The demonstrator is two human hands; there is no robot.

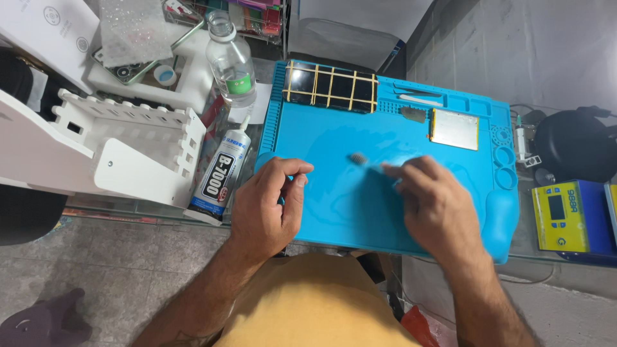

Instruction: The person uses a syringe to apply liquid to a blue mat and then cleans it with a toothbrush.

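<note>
Over the blue work mat [347,212], the right hand [437,205] is gripping a blue-handled brush [369,160] and sweeping its bristles across the mat's middle, seemingly to clean it, while the left hand [267,205] is resting half-curled and empty on the mat's left edge, probably steadying it.

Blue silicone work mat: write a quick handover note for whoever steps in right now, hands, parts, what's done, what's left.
Left hand: loosely curled at the near left edge of the blue silicone work mat, holding nothing I can make out.
Right hand: grips a light-blue brush, bristles on the mat's centre; blurred.
Far edge: dark phone screen crossed with yellow tape strips, flat silver battery, small grey part.
Black-and-white glue tube lies left of the mat.
Screen already taped. Battery and grey part lie loose.
</note>
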